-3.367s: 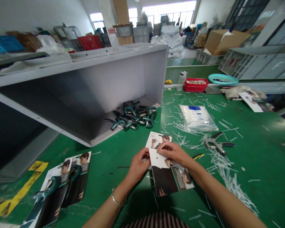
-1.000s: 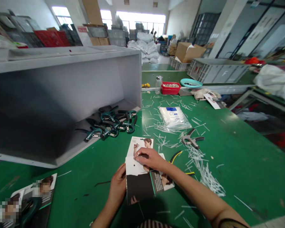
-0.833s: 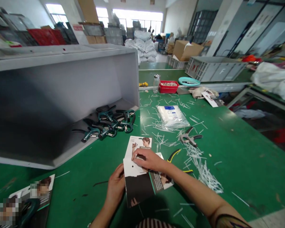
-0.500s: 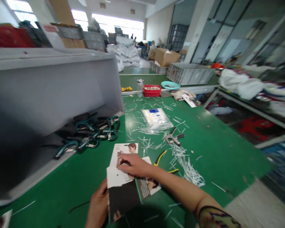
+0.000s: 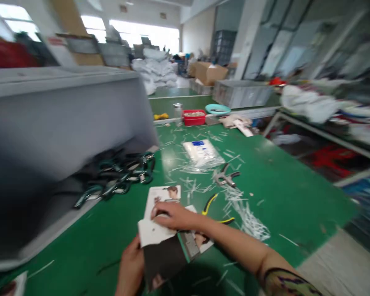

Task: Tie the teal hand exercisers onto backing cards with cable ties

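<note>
A printed card sleeve (image 5: 165, 257), black, white and green, is tilted near the table's front edge. My left hand (image 5: 131, 263) grips its left side, with fingertips showing at its lower front. Bent over its upper white part is my right hand (image 5: 169, 216), thumb and fingers curled close together; whatever they pinch is hidden. A card with a printed head (image 5: 172, 192) shows behind my right fingers. Yellow-and-black pliers (image 5: 208, 204) lie partly behind my right forearm. Farther back are grey pliers (image 5: 226, 176) beside scattered white strips (image 5: 251, 222).
On the left, a large grey bin (image 5: 80, 111) lies on its side with several dark green-and-black clamp-like items (image 5: 114, 181). A plastic bag (image 5: 202, 151), a red box (image 5: 194, 118), a glass jar (image 5: 178, 115) and a turquoise dish (image 5: 218, 109) stand farther back.
The view has shifted slightly, so the surroundings sit a little differently. Both hands keep their hold on the card sleeve, which looks nearly unchanged.
</note>
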Motion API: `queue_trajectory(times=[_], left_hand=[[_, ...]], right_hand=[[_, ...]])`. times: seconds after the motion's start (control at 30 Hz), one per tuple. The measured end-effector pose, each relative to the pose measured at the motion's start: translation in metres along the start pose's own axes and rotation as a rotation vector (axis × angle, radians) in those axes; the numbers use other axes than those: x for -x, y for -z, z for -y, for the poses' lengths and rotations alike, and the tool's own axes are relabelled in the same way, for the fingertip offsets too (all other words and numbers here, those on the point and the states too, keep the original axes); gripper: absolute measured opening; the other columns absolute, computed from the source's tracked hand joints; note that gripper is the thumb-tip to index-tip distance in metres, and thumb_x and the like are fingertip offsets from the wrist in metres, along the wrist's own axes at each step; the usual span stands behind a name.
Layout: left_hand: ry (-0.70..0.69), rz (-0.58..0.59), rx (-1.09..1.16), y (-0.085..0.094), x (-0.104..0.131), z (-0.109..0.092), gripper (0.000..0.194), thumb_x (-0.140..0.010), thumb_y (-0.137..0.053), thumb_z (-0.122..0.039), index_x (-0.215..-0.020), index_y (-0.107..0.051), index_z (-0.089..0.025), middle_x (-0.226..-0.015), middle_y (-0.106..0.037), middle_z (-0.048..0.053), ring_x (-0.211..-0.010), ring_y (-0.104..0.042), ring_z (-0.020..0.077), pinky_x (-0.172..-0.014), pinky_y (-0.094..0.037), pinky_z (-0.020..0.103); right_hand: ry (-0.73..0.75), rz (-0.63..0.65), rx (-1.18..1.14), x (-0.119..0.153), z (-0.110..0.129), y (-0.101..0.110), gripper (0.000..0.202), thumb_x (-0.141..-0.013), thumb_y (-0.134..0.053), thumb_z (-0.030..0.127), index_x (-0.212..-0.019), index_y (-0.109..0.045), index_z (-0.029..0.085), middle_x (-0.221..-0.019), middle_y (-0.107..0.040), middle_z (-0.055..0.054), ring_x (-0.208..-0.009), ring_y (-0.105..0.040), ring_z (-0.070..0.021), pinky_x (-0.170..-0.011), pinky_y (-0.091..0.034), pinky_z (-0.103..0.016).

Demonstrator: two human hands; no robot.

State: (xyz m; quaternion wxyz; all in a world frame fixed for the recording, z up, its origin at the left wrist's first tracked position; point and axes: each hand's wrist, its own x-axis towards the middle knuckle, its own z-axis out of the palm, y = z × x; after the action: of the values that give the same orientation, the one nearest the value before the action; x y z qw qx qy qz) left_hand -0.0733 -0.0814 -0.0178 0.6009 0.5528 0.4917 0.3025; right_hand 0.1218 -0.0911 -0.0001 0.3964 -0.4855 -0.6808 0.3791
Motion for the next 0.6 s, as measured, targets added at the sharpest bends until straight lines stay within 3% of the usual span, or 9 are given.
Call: queue_trajectory(times=[0.07, 0.2, 0.37, 0.6], left_hand=[[-0.015, 0.018, 0.077, 0.0002, -0.0006, -0.0029, 0.033, -0.060, -0.079, -0.036, -0.087, -0.075, -0.017, -0.081, -0.075, 0.002, -0.075, -0.068, 0.0227, -0.069, -0.054, 0.029], [-0.039, -0.027, 0.163, 0.0000, -0.0060, -0.0086, 0.025, -0.070, -0.070, -0.032, -0.089, -0.075, -0.016, -0.084, -0.075, 0.004, -0.079, -0.068, 0.0209, -0.075, -0.054, 0.029], [-0.021, 0.073, 0.201, -0.0051, 0.0023, -0.0074, 0.024, -0.066, -0.074, -0.027, -0.087, -0.075, -0.016, -0.088, -0.075, 0.005, -0.084, -0.068, 0.0236, -0.081, -0.054, 0.034], [-0.055, -0.009, 0.283, -0.0050, 0.0039, -0.0084, 0.023, -0.067, -0.076, -0.029, -0.085, -0.069, -0.016, -0.091, -0.073, 0.005, -0.087, -0.068, 0.0212, -0.080, -0.053, 0.030]], right_hand=[[-0.004, -0.048, -0.045, 0.0014, 0.0029, 0.0048, 0.012, -0.093, -0.052, 0.024, -0.100, -0.062, 0.019, -0.097, -0.065, -0.003, -0.091, -0.059, -0.0163, -0.086, -0.044, -0.028], [0.008, 0.025, -0.095, -0.0041, -0.0010, 0.0058, 0.014, -0.094, -0.053, 0.029, -0.097, -0.063, 0.020, -0.095, -0.065, -0.004, -0.089, -0.059, -0.0174, -0.085, -0.043, -0.030], [-0.047, 0.038, -0.060, -0.0012, 0.0031, 0.0018, 0.018, -0.095, -0.053, 0.035, -0.096, -0.063, 0.020, -0.094, -0.066, -0.003, -0.087, -0.059, -0.0178, -0.081, -0.044, -0.029], [-0.070, 0.055, -0.083, -0.0029, 0.0035, 0.0067, 0.021, -0.096, -0.051, 0.038, -0.100, -0.063, 0.021, -0.097, -0.065, -0.004, -0.090, -0.059, -0.0181, -0.084, -0.043, -0.030]])
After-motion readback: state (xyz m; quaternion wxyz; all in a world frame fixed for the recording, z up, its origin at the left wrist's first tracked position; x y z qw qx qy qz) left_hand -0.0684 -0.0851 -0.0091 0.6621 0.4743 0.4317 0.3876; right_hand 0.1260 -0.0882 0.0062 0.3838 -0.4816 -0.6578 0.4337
